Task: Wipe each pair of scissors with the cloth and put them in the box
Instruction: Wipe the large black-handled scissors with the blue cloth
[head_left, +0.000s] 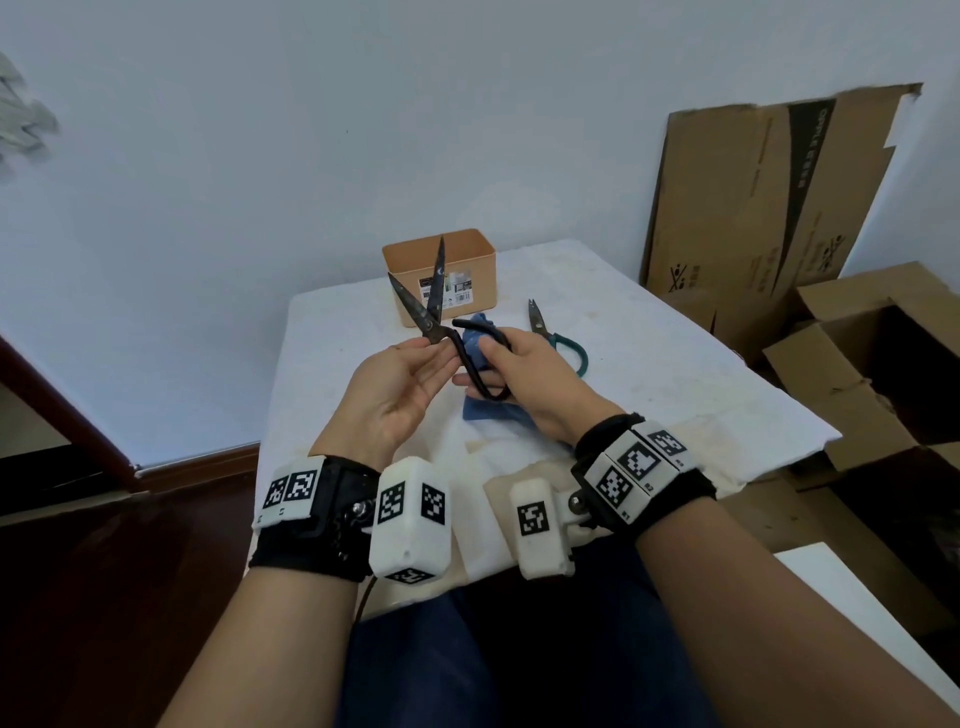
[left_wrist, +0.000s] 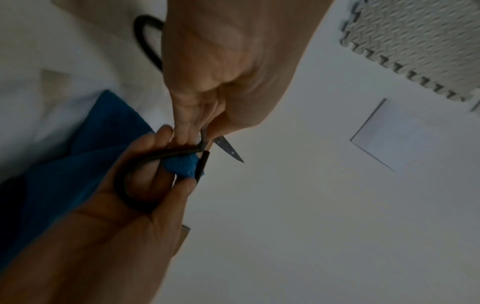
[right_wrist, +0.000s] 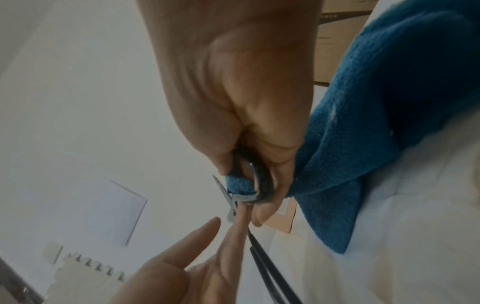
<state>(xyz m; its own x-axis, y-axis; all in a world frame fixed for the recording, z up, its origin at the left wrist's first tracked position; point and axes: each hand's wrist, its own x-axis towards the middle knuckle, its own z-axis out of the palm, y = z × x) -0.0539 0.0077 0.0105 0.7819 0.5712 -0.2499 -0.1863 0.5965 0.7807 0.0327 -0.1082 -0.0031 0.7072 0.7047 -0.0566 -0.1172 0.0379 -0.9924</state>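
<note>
The left hand (head_left: 402, 382) is palm-up nearest the person, its thumb and fingertips pinching the black scissors (head_left: 439, 322) at the pivot; this fixes the tool in the air above the table (head_left: 675, 364) and leaves the handles free for wiping. Just beyond it, the right hand (head_left: 524, 371) is curled around one handle loop with the blue cloth (head_left: 475, 345) bunched against the metal, so the cloth bears on the handle surface; the remainder of the cloth hangs down onto the table below the hands. The blades stand spread and point up and away from the person, which keeps the edges clear of both hands. Judged from this grip, the current step is wiping the handle section of the black pair; whether the blades are already wiped cannot be determined. A second pair, the green-handled scissors (head_left: 558, 340), lies flat on the table just beyond the right hand, apparently awaiting its turn. Farther back, at the rear of the table, stands the open tan box (head_left: 467, 265); its interior is not visible from this angle, so its contents cannot be stated. Flattened cardboard (head_left: 769, 192) leans against the wall to the right.
</note>
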